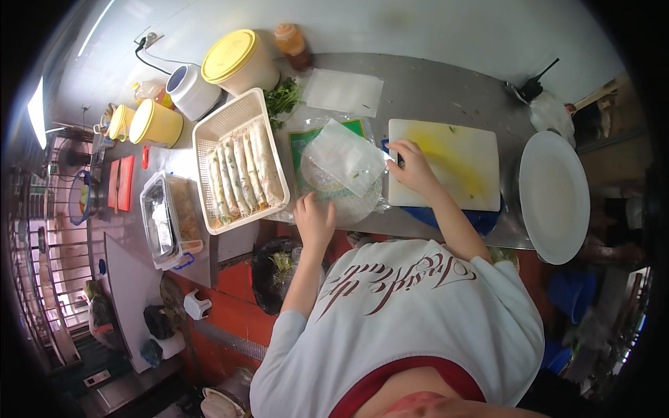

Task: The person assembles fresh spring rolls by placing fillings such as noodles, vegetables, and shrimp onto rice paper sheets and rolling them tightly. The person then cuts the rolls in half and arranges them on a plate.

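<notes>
My left hand [315, 219] rests palm down at the near edge of a stack of round rice paper [360, 208], thumb and fingers apart. A translucent square sheet [349, 157] lies across the stack, over clear plastic packaging with a green border [299, 151]. My right hand [413, 170] has its fingertips bent at the right edge of this plastic, over the left side of a white cutting board [470, 167] with yellow stains; whether it pinches anything is unclear. Left of the stack, a cream plastic basket [200, 172] holds several long filled rolls [240, 167].
Beyond lie leafy herbs [283, 99], more translucent sheets [342, 91], a sauce bottle [293, 46] and a yellow-lidded tub [238, 60]. A clear lidded container [170, 219] stands left. At right is a white oval platter [555, 196]; a dark-lined bin [274, 277] is below the counter.
</notes>
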Tool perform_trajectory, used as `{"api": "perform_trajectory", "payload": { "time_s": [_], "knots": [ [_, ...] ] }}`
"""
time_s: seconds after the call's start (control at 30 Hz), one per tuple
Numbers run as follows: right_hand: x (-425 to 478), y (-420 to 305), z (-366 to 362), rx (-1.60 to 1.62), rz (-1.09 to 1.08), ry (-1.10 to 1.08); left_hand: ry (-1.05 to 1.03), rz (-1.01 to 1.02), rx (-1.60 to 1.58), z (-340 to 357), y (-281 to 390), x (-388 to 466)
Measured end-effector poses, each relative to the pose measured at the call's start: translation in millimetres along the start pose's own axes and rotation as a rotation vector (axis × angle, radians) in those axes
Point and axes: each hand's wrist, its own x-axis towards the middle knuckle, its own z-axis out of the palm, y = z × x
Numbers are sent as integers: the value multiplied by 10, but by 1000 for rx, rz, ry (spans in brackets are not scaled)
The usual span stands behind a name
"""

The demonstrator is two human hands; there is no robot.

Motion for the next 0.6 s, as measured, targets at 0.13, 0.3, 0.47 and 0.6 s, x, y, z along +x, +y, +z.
{"api": "perform_trajectory", "payload": {
  "time_s": [0.13, 0.3, 0.47, 0.6],
  "knots": [
    [609, -247, 402, -383, 204, -270, -75, -266, -99, -196, 93, -352],
    [1045, 246, 625, -168, 314, -498, -67, -451, -358, -151, -42, -521],
    [1358, 414, 325, 306, 495, -105, -58, -614, -657, 9, -208, -467],
    [1162, 609, 270, 212, 485, -38, -15, -595, -825, 95, -158, -346]
  ]
}}
